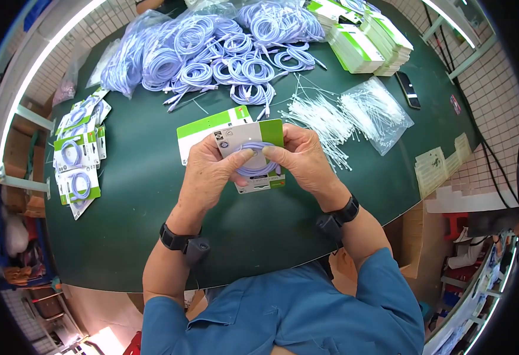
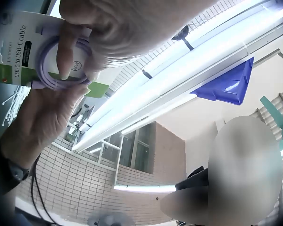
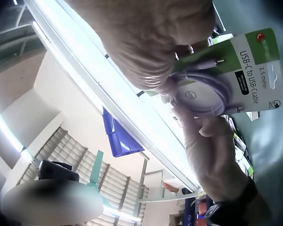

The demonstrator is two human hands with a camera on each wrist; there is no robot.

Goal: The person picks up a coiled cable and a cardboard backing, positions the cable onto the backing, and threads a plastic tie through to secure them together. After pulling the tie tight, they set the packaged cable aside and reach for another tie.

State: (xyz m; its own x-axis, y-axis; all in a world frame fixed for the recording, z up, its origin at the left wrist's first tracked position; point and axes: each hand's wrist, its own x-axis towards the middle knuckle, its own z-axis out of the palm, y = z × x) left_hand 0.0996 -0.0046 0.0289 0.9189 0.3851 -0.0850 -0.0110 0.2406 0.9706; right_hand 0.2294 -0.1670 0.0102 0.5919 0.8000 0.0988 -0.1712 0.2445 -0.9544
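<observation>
Both hands hold up a white and green packaging card (image 1: 233, 137) with a coiled lavender USB-C cable (image 1: 253, 170) on its front. My left hand (image 1: 207, 173) grips the card's left side, its thumb pressed on the coil. Gripping the other side is my right hand (image 1: 310, 163), whose thumb also lies on the coil. In the right wrist view, a cable plug sticks out near the green end of the card (image 3: 250, 70), which reads "USB-C to USB-C cable". Another green and white card (image 1: 203, 126) lies on the table just behind the hands.
Bagged and loose lavender cable coils (image 1: 194, 41) are heaped at the back. Carded cables (image 1: 73, 154) lie at the left. White cable ties (image 1: 318, 118), a bag of ties (image 1: 381, 112), stacked cards (image 1: 354, 50) and a phone (image 1: 408, 90) occupy the right of the green table (image 1: 117, 236).
</observation>
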